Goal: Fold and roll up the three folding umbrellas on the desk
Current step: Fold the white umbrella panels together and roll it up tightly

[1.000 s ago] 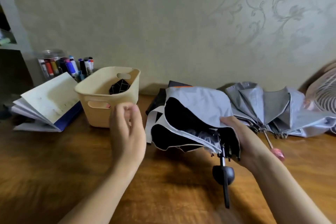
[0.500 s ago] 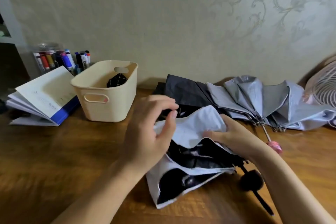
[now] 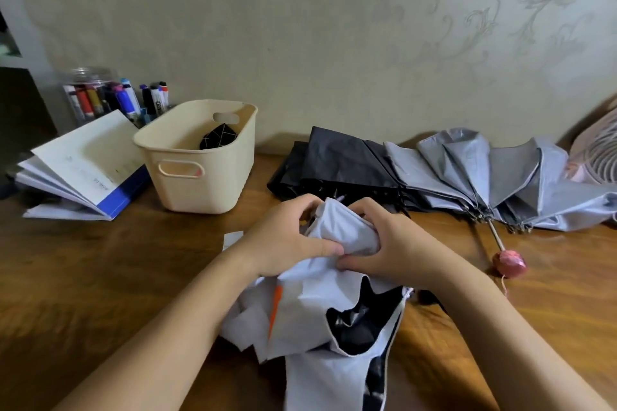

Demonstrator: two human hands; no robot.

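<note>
A white umbrella with a black lining and an orange stripe lies on the wooden desk in front of me, its loose canopy spread toward me. My left hand and my right hand both grip its far end, fingers curled round the bunched fabric. Behind them lies a black umbrella, collapsed with loose folds. To its right a grey umbrella fans half open, its pink handle pointing toward me.
A cream plastic basket with a dark object inside stands at the back left. Left of it lie an open stack of papers with a blue folder and a jar of markers. A pink fan is at the right edge.
The white umbrella has been turned and laid with its canopy toward me. My left hand came across from the basket side and now grips the umbrella's far end together with my right hand.
</note>
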